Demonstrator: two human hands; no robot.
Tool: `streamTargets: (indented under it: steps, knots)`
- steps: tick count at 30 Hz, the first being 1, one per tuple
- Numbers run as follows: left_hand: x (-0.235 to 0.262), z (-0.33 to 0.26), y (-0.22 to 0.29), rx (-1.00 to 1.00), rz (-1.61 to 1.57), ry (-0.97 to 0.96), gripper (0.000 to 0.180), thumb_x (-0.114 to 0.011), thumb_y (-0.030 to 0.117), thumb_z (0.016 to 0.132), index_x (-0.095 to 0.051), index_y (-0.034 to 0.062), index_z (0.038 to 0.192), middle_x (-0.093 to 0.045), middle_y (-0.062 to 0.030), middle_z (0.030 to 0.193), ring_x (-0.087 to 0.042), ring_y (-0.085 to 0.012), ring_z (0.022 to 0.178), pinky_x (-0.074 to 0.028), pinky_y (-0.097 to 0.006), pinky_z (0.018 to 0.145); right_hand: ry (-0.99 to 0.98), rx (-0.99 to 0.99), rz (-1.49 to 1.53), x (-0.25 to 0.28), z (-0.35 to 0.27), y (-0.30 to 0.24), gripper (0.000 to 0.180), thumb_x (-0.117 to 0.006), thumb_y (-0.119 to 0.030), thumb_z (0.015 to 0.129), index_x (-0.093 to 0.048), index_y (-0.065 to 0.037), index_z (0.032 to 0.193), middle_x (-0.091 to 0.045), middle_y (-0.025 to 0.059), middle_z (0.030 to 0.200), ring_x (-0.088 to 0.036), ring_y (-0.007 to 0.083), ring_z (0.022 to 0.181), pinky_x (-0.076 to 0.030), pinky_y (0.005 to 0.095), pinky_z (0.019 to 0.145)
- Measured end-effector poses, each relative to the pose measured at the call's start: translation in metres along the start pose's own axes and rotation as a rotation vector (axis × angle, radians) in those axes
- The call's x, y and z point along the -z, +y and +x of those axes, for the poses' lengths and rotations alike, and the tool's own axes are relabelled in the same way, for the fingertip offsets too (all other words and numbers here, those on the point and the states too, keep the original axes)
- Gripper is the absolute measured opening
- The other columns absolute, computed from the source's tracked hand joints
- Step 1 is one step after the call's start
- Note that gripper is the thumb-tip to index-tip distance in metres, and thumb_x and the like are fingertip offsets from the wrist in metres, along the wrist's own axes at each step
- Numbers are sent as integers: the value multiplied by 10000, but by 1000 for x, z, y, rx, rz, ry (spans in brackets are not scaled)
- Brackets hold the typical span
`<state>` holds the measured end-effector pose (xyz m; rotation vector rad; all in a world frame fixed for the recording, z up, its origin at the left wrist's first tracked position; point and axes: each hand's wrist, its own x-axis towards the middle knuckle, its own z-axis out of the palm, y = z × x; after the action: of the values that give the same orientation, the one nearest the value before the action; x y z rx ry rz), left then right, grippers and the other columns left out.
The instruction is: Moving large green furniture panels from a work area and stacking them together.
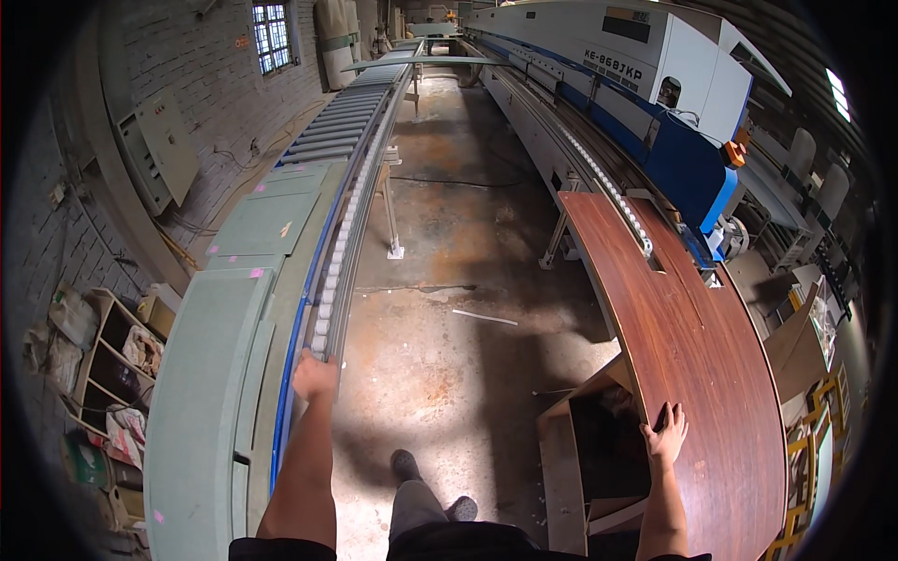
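My left hand [313, 376] rests on the near edge of a pale green board [201, 374] lying on the roller conveyor [341, 122] at my left, fingers curled over the board's side. My right hand [666, 432] lies flat with fingers spread on the left edge of a long dark reddish-brown wood-grain panel [697, 346]. That panel stretches away to the white and blue machine [645, 84] on the right. My legs and shoes [407, 465] show below on the concrete floor [449, 280].
More green boards [267, 220] lie further along the conveyor. An open brown box [599, 439] stands just left of the wood-grain panel. A shelf with bags [112, 374] sits by the brick wall at left, near a grey electrical cabinet [168, 145].
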<state>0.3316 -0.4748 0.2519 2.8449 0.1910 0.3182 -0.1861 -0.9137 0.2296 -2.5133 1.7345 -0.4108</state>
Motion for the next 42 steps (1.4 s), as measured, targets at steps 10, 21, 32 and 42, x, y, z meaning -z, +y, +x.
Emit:
streamTargets:
  steps: [10, 21, 32, 42]
  knots:
    - [1, 0, 1, 3, -5, -3, 449, -691, 404, 740, -548, 63, 994, -667, -158, 950, -654, -341, 868, -515, -450, 750, -6, -1, -5, -2, 1, 2, 828, -745, -386, 672, -419, -99, 1376, -292, 159, 1486, -294, 329, 1357, -162, 441, 1150]
    - [0, 1, -1, 22, 5, -23, 459, -689, 406, 739, -542, 66, 1011, -664, -160, 966, -654, -336, 880, -518, -440, 756, -20, -13, -26, -4, 0, 1, 832, -742, -374, 681, -395, -117, 1392, -292, 151, 1488, -283, 328, 1362, -159, 444, 1151]
    - [-2, 5, -2, 42, 4, -23, 471, -674, 419, 741, -559, 70, 1037, -664, -152, 989, -657, -324, 892, -521, -428, 749, -18, 20, -85, -13, 4, 6, 821, -705, -411, 712, -370, -148, 1414, -306, 148, 1481, -288, 323, 1359, -188, 471, 1135]
    - [-7, 7, -5, 49, 1, -30, 473, -671, 419, 744, -561, 76, 1051, -662, -150, 994, -653, -328, 897, -518, -427, 756, -12, 45, -103, -23, 6, 15, 841, -708, -419, 718, -349, -145, 1429, -292, 159, 1487, -282, 337, 1362, -178, 470, 1140]
